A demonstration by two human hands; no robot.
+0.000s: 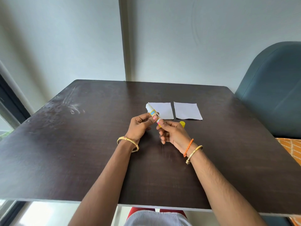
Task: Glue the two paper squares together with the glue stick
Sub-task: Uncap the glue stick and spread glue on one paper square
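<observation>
We grip the white-and-yellow glue stick [152, 113] above the dark wooden table [81, 144]: left hand [140, 126] pinches its body, right hand [171, 132] its base. Two white paper squares [162, 110] lie at twelve o'clock, yellow cap [182, 123] at three.

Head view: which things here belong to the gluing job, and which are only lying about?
Belongs to the job:
glue stick, gripped by the left hand and the right hand
left paper square
right paper square
yellow cap, lying on the table

Only about:
blue chair
orange patterned cloth
</observation>
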